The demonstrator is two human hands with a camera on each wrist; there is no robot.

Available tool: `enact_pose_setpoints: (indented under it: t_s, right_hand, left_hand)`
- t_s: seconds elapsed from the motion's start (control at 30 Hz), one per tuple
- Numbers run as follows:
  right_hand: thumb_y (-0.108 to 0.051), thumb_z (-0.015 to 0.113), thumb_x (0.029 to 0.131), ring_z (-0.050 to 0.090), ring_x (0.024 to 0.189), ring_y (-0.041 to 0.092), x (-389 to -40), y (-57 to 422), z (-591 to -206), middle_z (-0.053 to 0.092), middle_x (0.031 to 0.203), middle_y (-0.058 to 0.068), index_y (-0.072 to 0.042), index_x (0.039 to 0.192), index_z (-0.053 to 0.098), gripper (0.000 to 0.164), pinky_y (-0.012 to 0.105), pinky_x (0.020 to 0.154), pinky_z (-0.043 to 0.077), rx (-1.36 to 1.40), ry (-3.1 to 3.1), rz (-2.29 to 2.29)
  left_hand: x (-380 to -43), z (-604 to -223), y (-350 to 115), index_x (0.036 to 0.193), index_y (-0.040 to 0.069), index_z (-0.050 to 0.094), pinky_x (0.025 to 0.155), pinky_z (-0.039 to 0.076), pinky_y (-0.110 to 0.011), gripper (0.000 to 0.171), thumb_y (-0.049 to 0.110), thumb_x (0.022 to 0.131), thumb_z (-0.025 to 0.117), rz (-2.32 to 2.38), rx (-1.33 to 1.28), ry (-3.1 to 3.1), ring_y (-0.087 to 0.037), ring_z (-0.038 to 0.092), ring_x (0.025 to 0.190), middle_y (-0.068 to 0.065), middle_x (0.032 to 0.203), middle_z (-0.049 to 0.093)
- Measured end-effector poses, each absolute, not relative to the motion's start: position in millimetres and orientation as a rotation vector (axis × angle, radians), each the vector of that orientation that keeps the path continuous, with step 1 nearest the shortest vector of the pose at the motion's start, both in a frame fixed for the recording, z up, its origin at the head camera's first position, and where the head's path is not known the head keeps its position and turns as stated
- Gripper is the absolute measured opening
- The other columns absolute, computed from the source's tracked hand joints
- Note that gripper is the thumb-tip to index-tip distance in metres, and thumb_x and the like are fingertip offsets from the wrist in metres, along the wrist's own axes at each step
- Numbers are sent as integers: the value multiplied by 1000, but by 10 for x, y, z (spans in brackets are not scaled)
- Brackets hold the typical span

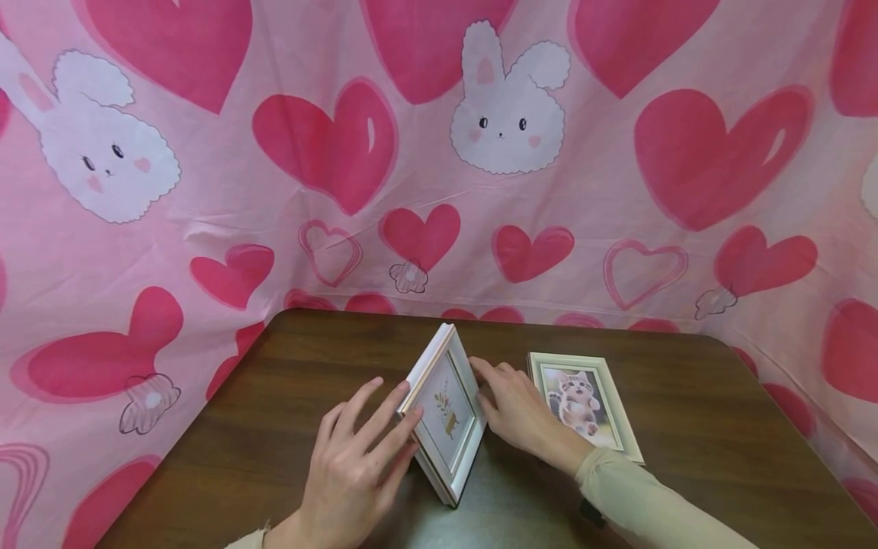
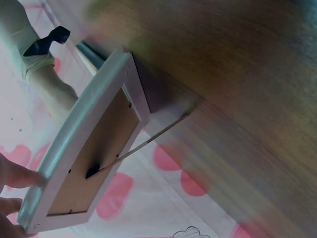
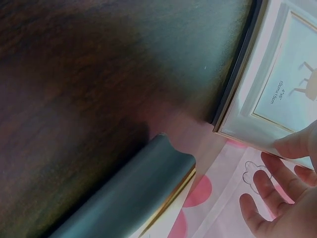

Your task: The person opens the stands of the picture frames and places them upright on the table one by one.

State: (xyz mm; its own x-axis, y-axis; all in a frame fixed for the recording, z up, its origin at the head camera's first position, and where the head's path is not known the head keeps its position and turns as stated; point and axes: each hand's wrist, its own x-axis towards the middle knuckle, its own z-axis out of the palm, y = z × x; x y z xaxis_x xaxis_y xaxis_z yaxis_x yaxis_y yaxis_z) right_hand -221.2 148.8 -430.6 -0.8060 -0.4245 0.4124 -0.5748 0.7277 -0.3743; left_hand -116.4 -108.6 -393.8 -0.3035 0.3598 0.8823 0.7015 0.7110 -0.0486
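Note:
A white picture frame (image 1: 446, 419) with a plant print stands tilted on the table, its front facing right in the head view. From its brown back a thin stand leg (image 2: 143, 145) reaches out to the tabletop. At the frame's left edge my left hand (image 1: 350, 465) touches it with spread, mostly straight fingers (image 2: 22, 176). My right hand (image 1: 517, 408) pinches the far edge, the thumb on the front and the other fingertips (image 3: 267, 186) near or behind the rim. Right of this hand lies a pale green picture frame (image 1: 620, 396) with a kitten picture, face up.
The dark brown wooden table (image 1: 329, 343) runs back to a pink curtain (image 1: 425, 183) printed with hearts and rabbits, which also hangs along both sides. A dark band (image 2: 47, 42) sits at the right sleeve.

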Motion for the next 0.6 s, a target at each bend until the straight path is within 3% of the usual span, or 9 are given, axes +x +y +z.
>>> enact_pose_setpoints:
  t_s: [0.6]
  right_hand:
    - [-7, 82, 90, 63, 95, 25, -2209, 1477, -4313, 75, 111, 7, -9, 143, 60, 57, 46, 84, 51, 784, -2621, 740]
  left_hand:
    - [-1177, -3972, -1044, 126, 7, 77, 82, 44, -56, 40, 33, 110, 51, -371, -829, -1877, -46, 62, 121, -16, 140, 66]
